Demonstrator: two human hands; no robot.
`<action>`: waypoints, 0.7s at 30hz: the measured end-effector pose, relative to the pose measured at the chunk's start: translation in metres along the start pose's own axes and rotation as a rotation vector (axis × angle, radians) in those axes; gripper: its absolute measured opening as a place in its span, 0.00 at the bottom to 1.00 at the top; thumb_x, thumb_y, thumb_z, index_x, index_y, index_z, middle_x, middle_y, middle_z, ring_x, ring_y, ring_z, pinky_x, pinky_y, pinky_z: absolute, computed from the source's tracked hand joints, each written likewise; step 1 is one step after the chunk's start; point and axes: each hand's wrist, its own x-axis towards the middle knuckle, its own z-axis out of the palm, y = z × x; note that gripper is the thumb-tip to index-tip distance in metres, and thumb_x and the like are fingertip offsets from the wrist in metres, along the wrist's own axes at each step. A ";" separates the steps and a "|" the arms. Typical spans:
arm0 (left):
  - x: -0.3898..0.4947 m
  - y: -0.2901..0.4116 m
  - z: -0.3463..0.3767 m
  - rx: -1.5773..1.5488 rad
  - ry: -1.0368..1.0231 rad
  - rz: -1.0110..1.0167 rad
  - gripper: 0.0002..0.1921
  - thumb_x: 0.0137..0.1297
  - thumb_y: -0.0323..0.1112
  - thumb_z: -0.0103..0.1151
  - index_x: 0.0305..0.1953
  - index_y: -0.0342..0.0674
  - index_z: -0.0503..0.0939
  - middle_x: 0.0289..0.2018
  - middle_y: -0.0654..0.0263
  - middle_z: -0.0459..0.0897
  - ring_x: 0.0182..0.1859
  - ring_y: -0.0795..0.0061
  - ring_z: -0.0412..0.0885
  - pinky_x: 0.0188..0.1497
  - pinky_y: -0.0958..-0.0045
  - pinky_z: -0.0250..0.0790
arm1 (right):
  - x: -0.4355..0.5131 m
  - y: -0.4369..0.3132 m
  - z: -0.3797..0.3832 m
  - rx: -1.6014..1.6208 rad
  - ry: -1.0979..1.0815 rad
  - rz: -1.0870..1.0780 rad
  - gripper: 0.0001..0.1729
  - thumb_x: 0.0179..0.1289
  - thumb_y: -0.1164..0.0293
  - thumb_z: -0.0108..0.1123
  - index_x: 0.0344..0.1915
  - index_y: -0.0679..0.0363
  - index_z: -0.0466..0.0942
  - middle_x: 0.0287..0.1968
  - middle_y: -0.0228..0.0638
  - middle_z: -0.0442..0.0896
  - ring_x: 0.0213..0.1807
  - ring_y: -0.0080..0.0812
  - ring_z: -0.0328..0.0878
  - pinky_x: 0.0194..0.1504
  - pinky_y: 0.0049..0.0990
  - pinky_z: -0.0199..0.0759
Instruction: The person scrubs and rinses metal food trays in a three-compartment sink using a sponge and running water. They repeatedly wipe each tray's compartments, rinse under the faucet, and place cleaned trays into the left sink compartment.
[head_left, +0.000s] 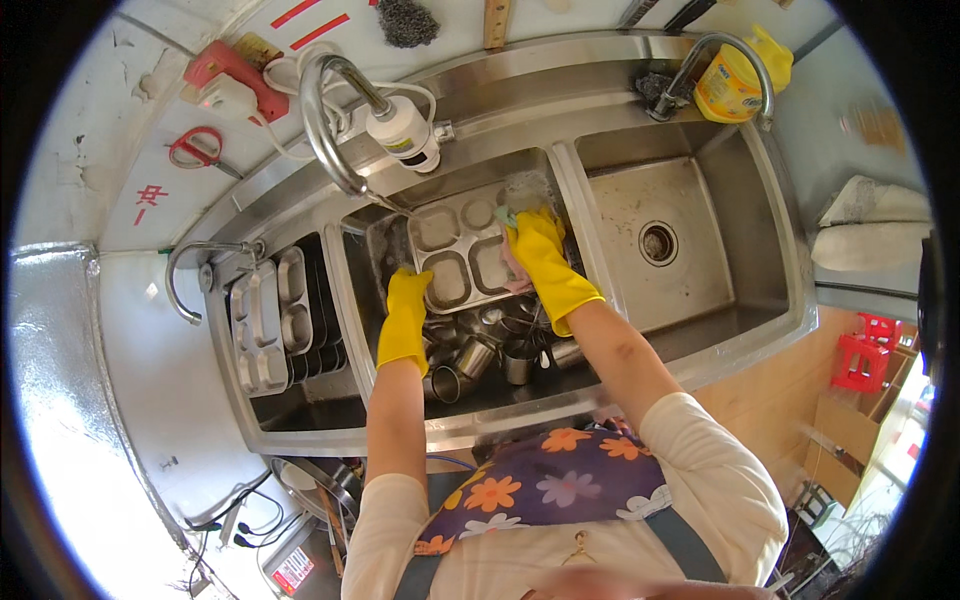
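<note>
A stainless steel compartment tray (477, 262) lies in the middle basin, where water from the tall curved faucet (330, 127) runs onto it. My left hand (406, 315), in a yellow rubber glove, grips the tray's lower left edge. My gloved right hand (545, 259) rests at the tray's right side, closed on a pink cloth (517, 262); a bit of green cloth shows by its fingertips. Steel cups (475, 356) and several spoons lie in the basin below the tray, nearer to me.
Several compartment trays (259, 326) stand upright in the left basin under a smaller faucet (180, 281). The right basin (652, 195) has a drain with residue. Behind it stand another faucet (694, 60) and a yellow jug (731, 86). Red-handled scissors (196, 148) hang on the wall.
</note>
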 end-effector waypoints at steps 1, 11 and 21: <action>-0.002 0.002 -0.004 -0.091 -0.081 -0.009 0.21 0.56 0.37 0.72 0.46 0.31 0.79 0.36 0.56 0.84 0.39 0.60 0.82 0.41 0.61 0.73 | 0.001 -0.001 -0.002 0.007 -0.034 0.043 0.16 0.64 0.56 0.60 0.36 0.58 0.82 0.40 0.49 0.84 0.48 0.58 0.79 0.53 0.50 0.69; -0.103 0.056 -0.032 -0.412 -0.121 0.231 0.23 0.63 0.37 0.63 0.57 0.31 0.76 0.43 0.59 0.84 0.42 0.72 0.80 0.45 0.73 0.71 | -0.013 -0.128 -0.043 0.529 0.034 -0.144 0.18 0.58 0.64 0.65 0.47 0.61 0.82 0.42 0.50 0.84 0.45 0.57 0.80 0.48 0.45 0.75; -0.140 0.027 -0.047 -0.342 0.073 0.309 0.08 0.64 0.30 0.60 0.34 0.38 0.71 0.24 0.70 0.70 0.28 0.79 0.69 0.30 0.71 0.63 | -0.003 -0.143 0.045 0.139 -0.239 -0.477 0.19 0.58 0.62 0.62 0.48 0.58 0.82 0.39 0.51 0.84 0.42 0.55 0.81 0.41 0.48 0.73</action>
